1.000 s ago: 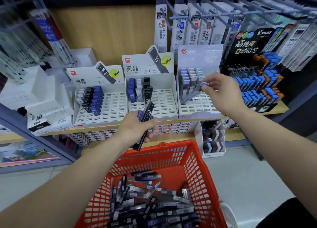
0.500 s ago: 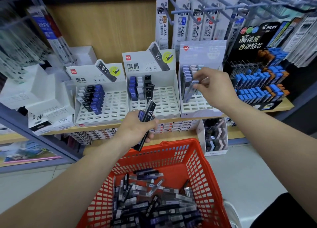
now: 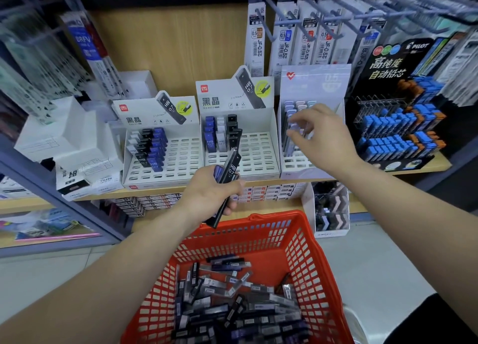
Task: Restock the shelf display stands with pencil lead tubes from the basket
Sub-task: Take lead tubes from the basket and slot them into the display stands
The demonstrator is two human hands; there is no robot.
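Observation:
My left hand point(image 3: 212, 191) grips a few lead tubes point(image 3: 229, 178), a black HB 0.7 one and a blue one, above the red basket point(image 3: 305, 248). Many loose tubes point(image 3: 232, 302) lie in the basket. My right hand point(image 3: 320, 134) hovers with relaxed fingers, holding nothing, in front of the pale stand point(image 3: 292, 162) on the right, where grey and pastel tubes point(image 3: 291, 126) stand in slots. The middle stand point(image 3: 258, 152) holds blue, white and black tubes. The left stand point(image 3: 181, 157) holds black and blue ones.
A black Pilot display point(image 3: 398, 126) with blue and orange tubes stands right of the pale stand. Refill packs hang on hooks point(image 3: 305, 31) above. White boxes point(image 3: 75, 147) sit on the shelf at left. A small box of tubes point(image 3: 329, 212) hangs below the shelf edge.
My right hand pushed a grey tube into the pale stand and let go; its fingers have drawn back from it, holding nothing. My left hand has stayed put with its tubes.

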